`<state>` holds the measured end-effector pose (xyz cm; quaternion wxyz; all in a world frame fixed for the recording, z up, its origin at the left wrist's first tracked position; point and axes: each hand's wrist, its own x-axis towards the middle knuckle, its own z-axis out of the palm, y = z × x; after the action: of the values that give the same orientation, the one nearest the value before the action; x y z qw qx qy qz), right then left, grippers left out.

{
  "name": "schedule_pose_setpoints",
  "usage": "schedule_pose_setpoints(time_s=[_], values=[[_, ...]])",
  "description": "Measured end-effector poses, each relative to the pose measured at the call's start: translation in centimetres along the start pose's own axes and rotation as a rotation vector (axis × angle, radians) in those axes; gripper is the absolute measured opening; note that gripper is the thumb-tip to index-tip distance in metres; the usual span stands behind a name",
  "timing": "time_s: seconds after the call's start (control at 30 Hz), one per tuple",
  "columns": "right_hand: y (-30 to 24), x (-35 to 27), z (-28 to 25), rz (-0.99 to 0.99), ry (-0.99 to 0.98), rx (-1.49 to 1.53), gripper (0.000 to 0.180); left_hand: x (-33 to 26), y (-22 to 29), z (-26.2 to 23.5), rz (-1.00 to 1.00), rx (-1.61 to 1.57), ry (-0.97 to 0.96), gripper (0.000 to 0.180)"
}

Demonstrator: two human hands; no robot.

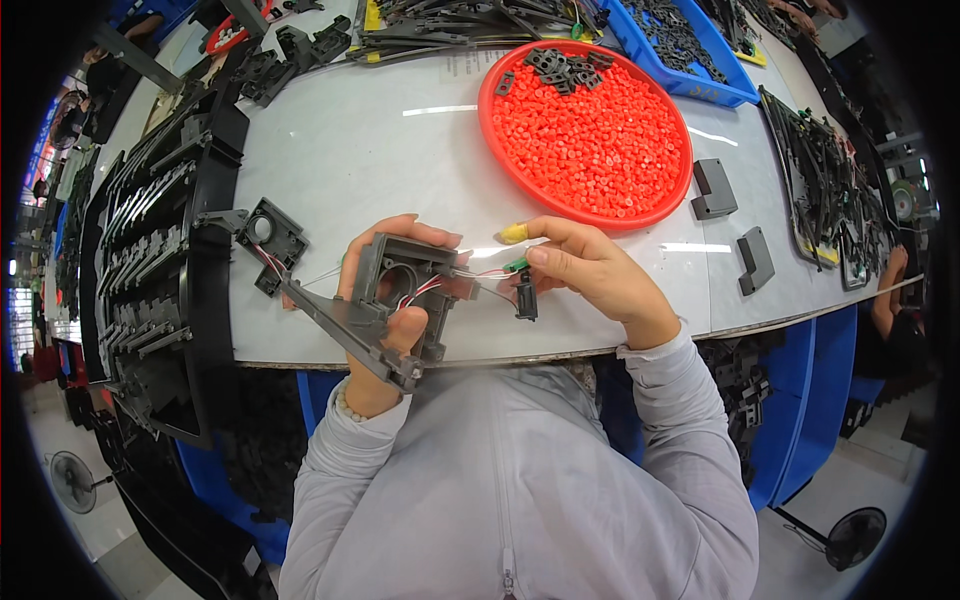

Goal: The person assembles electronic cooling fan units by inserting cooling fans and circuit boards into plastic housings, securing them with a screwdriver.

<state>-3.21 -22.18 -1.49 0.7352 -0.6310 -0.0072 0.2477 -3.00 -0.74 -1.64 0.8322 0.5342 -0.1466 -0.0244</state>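
My left hand point(405, 325) is closed around a dark grey plastic housing point(380, 260), with its thumb on the near side. A long grey arm point(345, 325) slants across that hand. Red, white and black wires point(425, 290) run through the housing and out to its right. My right hand point(590, 265) pinches a small green circuit board point(516, 265) on the wire ends, between thumb and a forefinger with a yellow covering point(513, 233). Below the board hangs a small black part point(526, 298). Left of my left hand lies another grey housing point(275, 240), joined by wires.
A red round tray point(487, 130) holds many small red caps and some black parts. Behind it stands a blue bin point(740, 95) of dark pieces. Two grey covers point(713, 190) lie to the right. A black rack point(220, 150) of parts borders the left side.
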Motion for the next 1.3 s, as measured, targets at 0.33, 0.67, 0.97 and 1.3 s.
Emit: schedule_pose_setpoints(time_s=[0.33, 0.67, 0.97, 1.3], values=[[-1.2, -0.6, 0.2, -0.458, 0.246, -0.396, 0.028, -0.1, -0.3, -0.1, -0.013, -0.013, -0.026, 0.072], [-4.7, -2.4, 2.6, -0.781, -0.067, -0.888, 0.03, 0.2, -0.4, 0.2, -0.108, -0.225, 0.008, 0.07], [-5.3, 0.7, 3.2, -0.678, -0.049, -0.684, 0.023, 0.0, -0.6, -0.7, -0.224, -0.304, -0.014, 0.074], [-5.7, 2.3, 5.0, -0.528, -0.102, -0.805, 0.012, 0.0, -0.3, -0.6, -0.356, -0.26, -0.084, 0.102]])
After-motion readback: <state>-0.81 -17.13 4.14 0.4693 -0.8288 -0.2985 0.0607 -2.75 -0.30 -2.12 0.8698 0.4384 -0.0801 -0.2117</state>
